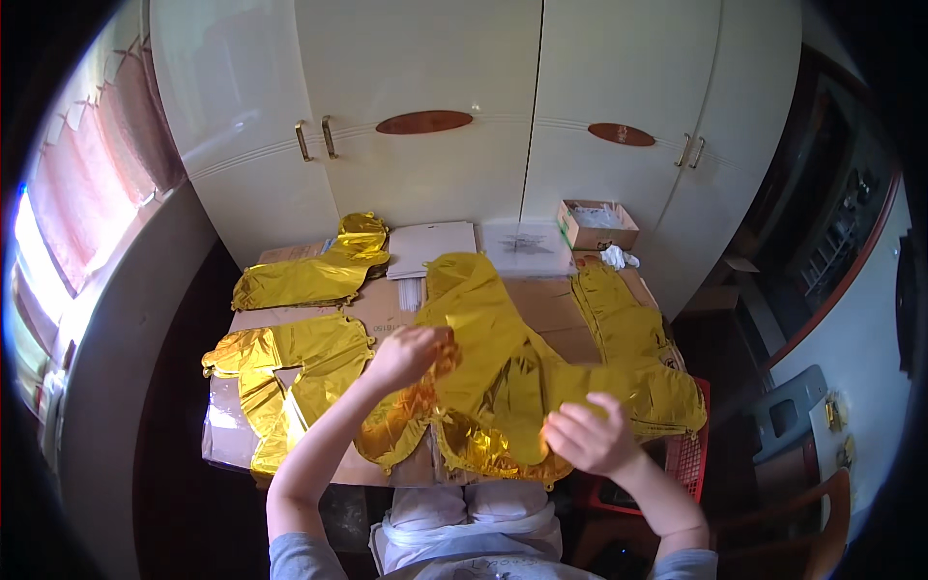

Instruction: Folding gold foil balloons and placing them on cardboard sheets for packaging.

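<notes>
A large flat gold foil balloon (474,319), creased and uninflated, spreads across the middle of the cardboard-covered table. My left hand (411,356) is closed, pinching a fold of it left of centre; the fingertips are partly hidden by crumpled, orange-reflecting foil. At its lower right, my right hand (587,435) has curled fingers on the foil's edge, the thumb side raised. More gold foil lies under and in front of the hands near the table's front edge, so where one balloon ends and another starts is hard to make out.
Other flat gold foil balloons lie at the left (333,362), back left (309,280) and right (623,319). Grey-white card sheets (432,246), a clear plastic packet (527,249), a small carton (599,232) and crumpled white tissue (619,257) sit along the back. A red basket (688,464) stands at the right.
</notes>
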Tool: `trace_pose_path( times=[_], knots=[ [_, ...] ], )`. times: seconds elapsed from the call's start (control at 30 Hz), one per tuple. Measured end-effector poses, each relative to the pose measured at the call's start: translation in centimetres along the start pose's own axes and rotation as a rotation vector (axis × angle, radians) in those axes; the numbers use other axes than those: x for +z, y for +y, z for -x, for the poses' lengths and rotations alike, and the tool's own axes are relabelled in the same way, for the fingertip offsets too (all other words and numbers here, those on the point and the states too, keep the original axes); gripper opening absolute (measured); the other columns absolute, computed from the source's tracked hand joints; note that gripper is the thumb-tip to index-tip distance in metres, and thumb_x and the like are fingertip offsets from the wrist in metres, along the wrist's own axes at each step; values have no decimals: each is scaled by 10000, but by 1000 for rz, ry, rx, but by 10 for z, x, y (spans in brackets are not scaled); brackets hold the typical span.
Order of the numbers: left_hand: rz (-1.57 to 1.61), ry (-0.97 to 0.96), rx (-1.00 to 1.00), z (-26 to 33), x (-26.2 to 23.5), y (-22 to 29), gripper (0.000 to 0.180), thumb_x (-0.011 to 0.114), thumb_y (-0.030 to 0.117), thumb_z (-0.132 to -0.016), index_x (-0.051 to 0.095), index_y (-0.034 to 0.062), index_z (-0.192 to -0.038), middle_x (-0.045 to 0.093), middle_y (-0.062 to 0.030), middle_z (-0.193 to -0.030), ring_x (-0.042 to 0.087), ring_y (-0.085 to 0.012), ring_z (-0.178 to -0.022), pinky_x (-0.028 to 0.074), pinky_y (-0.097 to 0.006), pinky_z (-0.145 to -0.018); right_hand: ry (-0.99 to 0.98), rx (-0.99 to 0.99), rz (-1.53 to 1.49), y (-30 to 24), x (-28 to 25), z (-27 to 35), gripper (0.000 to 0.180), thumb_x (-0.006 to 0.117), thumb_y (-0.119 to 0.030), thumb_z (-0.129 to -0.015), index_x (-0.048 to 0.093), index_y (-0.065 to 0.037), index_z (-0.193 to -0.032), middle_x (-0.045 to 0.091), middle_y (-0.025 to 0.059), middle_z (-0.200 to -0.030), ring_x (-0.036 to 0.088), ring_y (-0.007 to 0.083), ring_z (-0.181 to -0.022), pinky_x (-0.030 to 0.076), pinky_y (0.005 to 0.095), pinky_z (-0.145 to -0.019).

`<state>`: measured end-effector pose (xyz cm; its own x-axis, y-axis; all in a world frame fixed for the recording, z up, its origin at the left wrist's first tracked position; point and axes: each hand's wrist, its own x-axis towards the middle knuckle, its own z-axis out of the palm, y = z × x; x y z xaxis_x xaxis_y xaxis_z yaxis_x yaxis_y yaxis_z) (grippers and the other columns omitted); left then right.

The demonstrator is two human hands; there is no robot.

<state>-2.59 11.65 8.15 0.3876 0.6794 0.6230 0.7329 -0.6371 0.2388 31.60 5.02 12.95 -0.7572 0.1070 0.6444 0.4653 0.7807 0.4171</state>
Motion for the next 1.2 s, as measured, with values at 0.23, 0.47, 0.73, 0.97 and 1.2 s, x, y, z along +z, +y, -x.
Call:
trace_pose_path(
  times=[0.23, 0.47, 0.73, 0.97, 1.2],
  knots=[
    [-171, -174, 95, 44, 33, -12, 142, 585, 101, -829, 607, 82, -968, 691, -23, -1050, 662, -216, -953, 485, -360, -853, -131, 62, -229, -52, 43, 46, 57, 632, -197, -841, 624, -162, -884, 624, -42, -899, 609, 104, -937, 417, 400, -946],
    [-328, -283, -8, 39, 20, 0, 137, 627, 170, -801, 611, 91, -911, 675, -24, -1028, 613, -217, -1008, 444, -359, -850, -214, 92, -399, -64, 52, 64, 38, 606, -177, -864, 623, -146, -877, 657, -13, -1024, 612, 131, -1070, 433, 415, -1002],
    [-196, -353, -17, 12, 46, 7, 545, 651, 462, -821, 557, 106, -1224, 547, -131, -1302, 484, -302, -1249, 381, -462, -1017, -308, 131, -519, -64, 63, 81, 74, 581, -190, -885, 611, -135, -926, 653, 25, -1128, 605, 167, -1144, 409, 493, -1068],
    [-211, -543, -34, 14, 68, -9, 791, 531, 649, -837, 392, 178, -1458, 355, -168, -1511, 274, -399, -1420, 218, -609, -1125, -338, 186, -528, -57, 60, 80, 77, 605, -182, -876, 614, -128, -929, 653, 20, -1147, 600, 171, -1155, 393, 512, -1078],
    [-250, -580, -95, 11, 74, -3, 765, 454, 669, -882, 377, 185, -1469, 316, -167, -1534, 235, -421, -1431, 184, -646, -1119, -330, 297, -550, -57, 60, 87, 56, 626, -151, -862, 645, -119, -904, 653, 24, -1150, 598, 179, -1159, 372, 518, -1085]
  ],
)
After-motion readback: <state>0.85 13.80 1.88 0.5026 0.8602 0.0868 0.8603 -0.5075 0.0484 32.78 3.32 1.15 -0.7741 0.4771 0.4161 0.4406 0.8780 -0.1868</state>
